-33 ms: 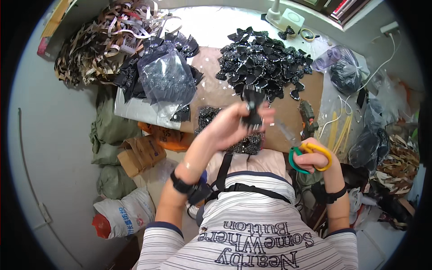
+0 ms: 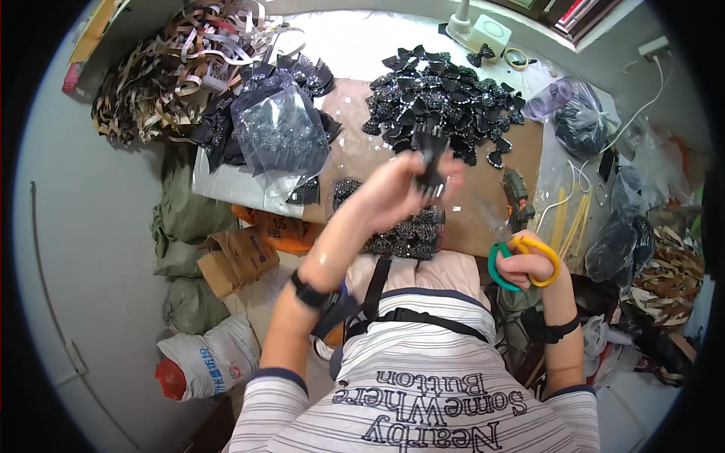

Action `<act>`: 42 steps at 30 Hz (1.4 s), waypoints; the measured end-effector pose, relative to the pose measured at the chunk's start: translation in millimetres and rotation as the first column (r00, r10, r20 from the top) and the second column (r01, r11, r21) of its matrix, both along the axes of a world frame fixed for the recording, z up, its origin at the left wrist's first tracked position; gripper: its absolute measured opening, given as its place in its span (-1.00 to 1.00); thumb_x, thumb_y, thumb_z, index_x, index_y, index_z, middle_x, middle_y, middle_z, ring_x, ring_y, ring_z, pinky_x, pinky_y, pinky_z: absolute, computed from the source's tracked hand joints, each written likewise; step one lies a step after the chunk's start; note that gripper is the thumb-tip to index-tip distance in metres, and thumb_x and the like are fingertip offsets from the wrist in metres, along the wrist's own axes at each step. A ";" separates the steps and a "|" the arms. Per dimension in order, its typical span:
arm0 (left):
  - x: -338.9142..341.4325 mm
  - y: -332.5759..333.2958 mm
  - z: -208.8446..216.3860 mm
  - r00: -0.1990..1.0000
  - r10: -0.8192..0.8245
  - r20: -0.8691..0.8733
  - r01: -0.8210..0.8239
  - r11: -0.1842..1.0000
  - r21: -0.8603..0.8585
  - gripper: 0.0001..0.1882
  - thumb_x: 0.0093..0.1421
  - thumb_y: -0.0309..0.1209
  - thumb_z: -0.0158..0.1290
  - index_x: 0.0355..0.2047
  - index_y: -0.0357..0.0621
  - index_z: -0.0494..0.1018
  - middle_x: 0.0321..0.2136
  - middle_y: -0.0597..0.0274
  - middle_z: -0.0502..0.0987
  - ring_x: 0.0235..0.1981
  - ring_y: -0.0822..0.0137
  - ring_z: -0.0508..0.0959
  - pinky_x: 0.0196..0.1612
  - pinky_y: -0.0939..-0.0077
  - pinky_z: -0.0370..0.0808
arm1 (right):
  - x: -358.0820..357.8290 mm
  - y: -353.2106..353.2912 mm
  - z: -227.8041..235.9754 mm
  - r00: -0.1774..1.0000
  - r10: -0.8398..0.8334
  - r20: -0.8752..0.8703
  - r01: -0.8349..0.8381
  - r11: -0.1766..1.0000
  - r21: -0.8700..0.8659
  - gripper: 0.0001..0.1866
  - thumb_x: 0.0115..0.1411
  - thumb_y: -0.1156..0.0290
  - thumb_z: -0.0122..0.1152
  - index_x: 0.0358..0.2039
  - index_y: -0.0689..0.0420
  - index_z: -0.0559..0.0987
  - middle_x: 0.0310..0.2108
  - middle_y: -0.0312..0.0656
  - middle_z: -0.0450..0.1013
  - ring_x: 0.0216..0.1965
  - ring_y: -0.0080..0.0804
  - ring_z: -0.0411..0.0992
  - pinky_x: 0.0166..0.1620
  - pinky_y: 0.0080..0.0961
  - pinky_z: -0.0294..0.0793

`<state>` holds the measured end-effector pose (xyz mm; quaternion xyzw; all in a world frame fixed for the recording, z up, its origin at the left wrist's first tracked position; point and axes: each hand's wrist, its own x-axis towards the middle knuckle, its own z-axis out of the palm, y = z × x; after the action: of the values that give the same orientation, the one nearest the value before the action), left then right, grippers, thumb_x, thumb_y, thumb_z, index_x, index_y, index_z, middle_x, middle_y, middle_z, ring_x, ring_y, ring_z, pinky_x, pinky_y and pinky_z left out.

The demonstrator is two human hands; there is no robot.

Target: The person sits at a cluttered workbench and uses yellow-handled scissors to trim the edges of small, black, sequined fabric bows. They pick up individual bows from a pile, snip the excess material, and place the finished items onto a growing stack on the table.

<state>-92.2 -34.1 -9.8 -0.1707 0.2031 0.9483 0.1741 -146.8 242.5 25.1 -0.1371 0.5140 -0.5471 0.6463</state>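
Observation:
My left hand (image 2: 394,189) is closed round the middle of a black bow (image 2: 430,151), smeared by motion, with pale bits along its ends. It is lifted over the near side of a big pile of black bows (image 2: 438,94) edged with shiny stones. My right hand (image 2: 531,268), to the right and nearer to me, grips a pair of scissors (image 2: 550,254) with one green and one yellow handle. Their blades point up and left and are blurred, apart from the bow. Below my left hand, sparkly black pieces (image 2: 408,235) lie in rows at the table's near edge.
A clear plastic bag (image 2: 279,128) lies on more black bows at the left, beside a heap of ribbon strips (image 2: 181,68). Right of the brown board are a glue gun (image 2: 516,195), yellow sticks (image 2: 578,223) and a tied bag (image 2: 581,117). A cardboard box (image 2: 238,260) stands lower left.
My left hand has shifted slightly up and to the right with the bow, uncovering more of the sparkly pieces. The scissors have moved a little to the right. Both holds are unchanged.

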 end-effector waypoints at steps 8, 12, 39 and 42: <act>-105.0 -28.3 -109.4 0.987 -0.150 0.050 0.074 0.162 -0.984 -0.58 0.21 -0.22 -0.04 -0.02 -0.23 0.34 -0.04 -0.17 0.39 -0.04 0.06 0.43 -0.05 0.14 0.43 | 31.8 22.2 -23.6 0.945 -0.325 0.029 0.326 0.945 -0.022 -0.74 0.10 0.42 0.12 -0.66 0.25 0.38 -0.81 -0.30 0.23 -0.80 -0.59 0.17 -0.70 -0.65 0.16; -4.1 -20.3 -196.9 0.892 -0.438 0.110 -0.037 -0.314 -0.949 -0.69 0.16 -0.23 0.00 -0.42 -0.30 0.48 -0.43 -0.20 0.53 -0.33 -0.13 0.54 -0.22 0.10 0.48 | 46.5 28.5 -35.7 0.925 -0.378 -0.049 0.380 0.924 0.046 -0.80 0.13 0.44 0.09 -0.60 0.21 0.38 -0.77 -0.34 0.26 -0.76 -0.63 0.19 -0.67 -0.67 0.15; 39.0 42.2 -232.6 0.885 0.047 0.463 0.399 -0.589 -0.703 -0.41 -0.12 -0.06 0.28 -0.22 -0.22 0.39 -0.29 0.08 0.56 -0.20 0.11 0.56 -0.14 0.24 0.47 | 64.2 -33.8 -24.8 0.890 -0.222 -0.398 0.320 0.926 0.199 -0.74 0.18 0.28 0.09 -0.54 0.18 0.41 -0.73 -0.38 0.26 -0.73 -0.67 0.22 -0.63 -0.69 0.19; 46.7 16.9 -236.5 0.900 0.001 0.436 0.413 -0.323 -0.852 -0.59 -0.08 -0.24 0.19 -0.30 -0.30 0.44 -0.31 -0.13 0.57 -0.19 -0.03 0.57 -0.10 0.15 0.49 | 63.9 -25.4 -29.7 0.873 -0.157 -0.462 0.299 0.921 0.252 -0.75 0.17 0.29 0.16 -0.52 0.18 0.41 -0.72 -0.38 0.28 -0.72 -0.67 0.24 -0.63 -0.66 0.21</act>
<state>-45.5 -17.2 -246.2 -0.3216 0.8752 0.3230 0.1623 -82.9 217.1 -4.6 -0.0879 0.7378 -0.4868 0.4592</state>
